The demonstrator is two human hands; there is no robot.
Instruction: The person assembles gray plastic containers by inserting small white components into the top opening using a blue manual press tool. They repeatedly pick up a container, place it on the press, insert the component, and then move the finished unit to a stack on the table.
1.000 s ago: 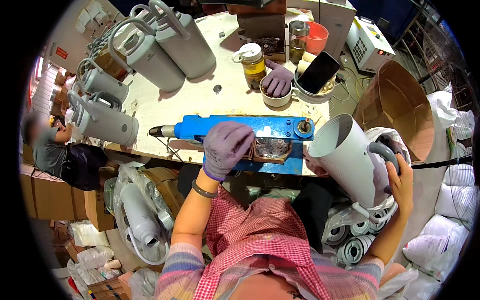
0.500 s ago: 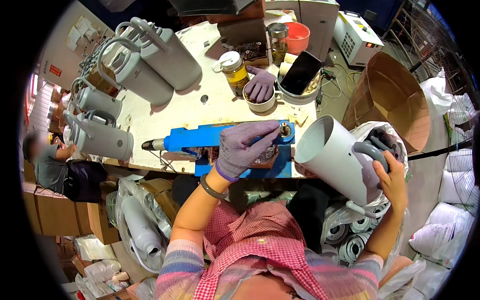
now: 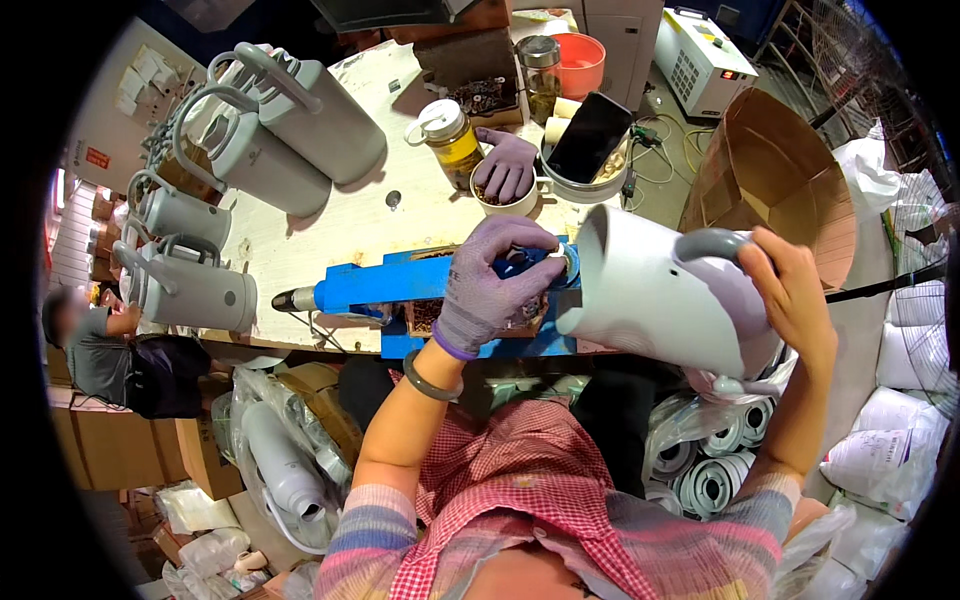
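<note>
My right hand (image 3: 790, 285) grips the dark grey handle (image 3: 712, 244) of a large pale grey jug body (image 3: 650, 300). The jug lies tilted on its side, its open mouth pointing left, close to the end of a blue metal fixture (image 3: 390, 284). My left hand (image 3: 490, 280), in a purple-grey glove, is at the fixture's right end. Its thumb and forefinger curl around a small spot beside the round end piece (image 3: 570, 262); what they hold, if anything, is too small to make out. Small screws (image 3: 424, 316) lie in a tray under the fixture.
Finished grey jugs (image 3: 320, 120) stand at the table's left. Behind the fixture are a lidded jar (image 3: 445, 145), a cup with a purple glove (image 3: 506, 170), a phone (image 3: 590, 137) and a red tub (image 3: 580, 64). A cardboard box (image 3: 770, 180) stands right; a person (image 3: 85, 335) sits far left.
My right hand has raised the jug and brought its mouth left, nearer the fixture's end. The fingers of my left hand have spread from a tight pinch into a wider curl there.
</note>
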